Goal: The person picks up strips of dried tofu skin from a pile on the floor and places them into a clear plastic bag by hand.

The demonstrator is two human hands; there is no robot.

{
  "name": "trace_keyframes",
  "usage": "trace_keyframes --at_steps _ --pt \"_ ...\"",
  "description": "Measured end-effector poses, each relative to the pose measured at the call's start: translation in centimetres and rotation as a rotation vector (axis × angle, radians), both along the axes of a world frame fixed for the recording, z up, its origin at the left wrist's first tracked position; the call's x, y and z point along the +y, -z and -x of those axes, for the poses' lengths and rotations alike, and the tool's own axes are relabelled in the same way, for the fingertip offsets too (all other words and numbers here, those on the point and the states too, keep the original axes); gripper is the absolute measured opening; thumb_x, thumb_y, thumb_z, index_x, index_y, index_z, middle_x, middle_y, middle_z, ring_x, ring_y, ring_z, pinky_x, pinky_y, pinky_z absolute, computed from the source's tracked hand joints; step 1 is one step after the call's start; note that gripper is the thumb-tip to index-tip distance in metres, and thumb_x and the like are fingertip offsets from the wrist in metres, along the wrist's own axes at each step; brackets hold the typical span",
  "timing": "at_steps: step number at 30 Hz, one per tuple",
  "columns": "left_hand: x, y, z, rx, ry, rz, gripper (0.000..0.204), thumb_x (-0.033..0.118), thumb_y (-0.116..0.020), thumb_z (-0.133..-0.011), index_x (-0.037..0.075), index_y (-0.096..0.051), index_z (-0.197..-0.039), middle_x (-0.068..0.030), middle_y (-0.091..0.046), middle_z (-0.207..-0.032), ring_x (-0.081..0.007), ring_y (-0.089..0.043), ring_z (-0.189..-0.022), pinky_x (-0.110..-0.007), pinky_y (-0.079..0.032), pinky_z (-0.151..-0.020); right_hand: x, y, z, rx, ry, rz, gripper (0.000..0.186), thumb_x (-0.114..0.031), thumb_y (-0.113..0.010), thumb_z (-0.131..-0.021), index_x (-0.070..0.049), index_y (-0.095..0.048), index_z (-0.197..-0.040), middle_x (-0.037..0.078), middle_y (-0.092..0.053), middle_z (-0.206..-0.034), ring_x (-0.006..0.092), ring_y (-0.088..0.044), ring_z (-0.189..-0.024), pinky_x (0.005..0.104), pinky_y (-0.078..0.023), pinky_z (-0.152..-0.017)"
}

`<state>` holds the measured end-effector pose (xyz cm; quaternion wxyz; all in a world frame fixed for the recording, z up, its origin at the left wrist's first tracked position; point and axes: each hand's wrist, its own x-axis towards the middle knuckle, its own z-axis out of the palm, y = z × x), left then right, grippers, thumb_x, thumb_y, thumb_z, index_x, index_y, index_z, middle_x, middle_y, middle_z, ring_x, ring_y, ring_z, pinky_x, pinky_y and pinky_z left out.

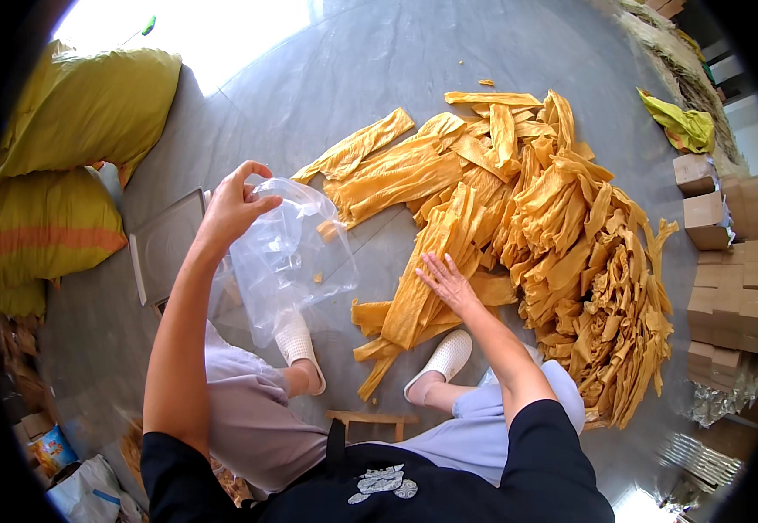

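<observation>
Across the smooth grey floor [379, 52] before me sprawls a heap [562, 218] of crinkled, amber-yellow strips. Beside it sags a limp, see-through plastic bag [296, 253]; one long, ribbed strip [409, 309] lies beneath the flat, spread right hand [450, 286]. The curled left hand [235, 205] holds the bag's upper edge.

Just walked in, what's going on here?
A person, seated or crouched, handles a clear, thin plastic bag and long, wrinkled yellow-orange strips. The left hand holds the bag near its top; the right hand, fingers spread, is on or just above the nearest strips. Most strips lie heaped on the smooth grey floor, forward and to the right. Bulging yellow-green sacks stand off to the left.
</observation>
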<state>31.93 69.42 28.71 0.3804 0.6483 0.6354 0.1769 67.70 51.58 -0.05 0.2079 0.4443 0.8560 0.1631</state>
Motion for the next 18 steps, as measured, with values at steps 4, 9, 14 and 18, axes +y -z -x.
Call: trace_keyframes --at_steps 4,9,14,18 --pt "1.3 1.5 -0.4 0.069 0.01 -0.152 0.024 0.016 -0.069 -0.076 -0.001 -0.064 -0.092 -0.0018 -0.055 -0.06 -0.0072 -0.047 -0.052 -0.025 -0.037 -0.048 1.0 -0.4 -0.6 0.186 -0.11 0.051 0.056 -0.016 -0.041 -0.087 -0.019 -0.024 -0.141 0.014 -0.014 -0.148 0.0294 -0.011 -0.138 0.0494 -0.001 -0.111" --pt "1.8 2.8 -0.4 0.122 0.009 -0.403 0.025 0.019 -0.068 -0.077 -0.006 -0.065 -0.079 -0.0064 -0.056 -0.059 -0.009 -0.048 -0.053 -0.028 -0.038 -0.048 4.4 -4.8 0.5 0.397 -0.265 0.267 0.036 -0.02 -0.055 -0.076 -0.007 -0.054 -0.109 0.015 -0.053 -0.111 0.0277 -0.047 -0.11 0.0416 -0.029 -0.102" --pt "1.7 0.8 -1.7 0.319 -0.014 -0.471 0.026 0.027 -0.067 -0.075 0.001 -0.065 -0.073 -0.0169 -0.053 -0.056 -0.0292 -0.048 -0.05 -0.037 -0.039 -0.051 5.9 -6.7 2.5 0.578 -0.36 0.265 0.013 -0.015 -0.057 -0.071 -0.007 -0.054 -0.08 0.005 -0.053 -0.076 0.02 -0.053 -0.08 0.0302 -0.042 -0.079" --pt "1.7 -0.2 -0.6 0.36 -0.057 -0.357 0.02 0.023 -0.062 -0.072 0.004 -0.066 -0.076 -0.0176 -0.061 -0.074 -0.0348 -0.058 -0.069 -0.042 -0.045 -0.061 5.2 -13.7 4.2 0.807 -0.251 0.302 0.026 -0.011 -0.061 -0.067 -0.004 -0.054 -0.091 0.008 -0.053 -0.079 0.0238 -0.053 -0.08 0.0327 -0.045 -0.074"
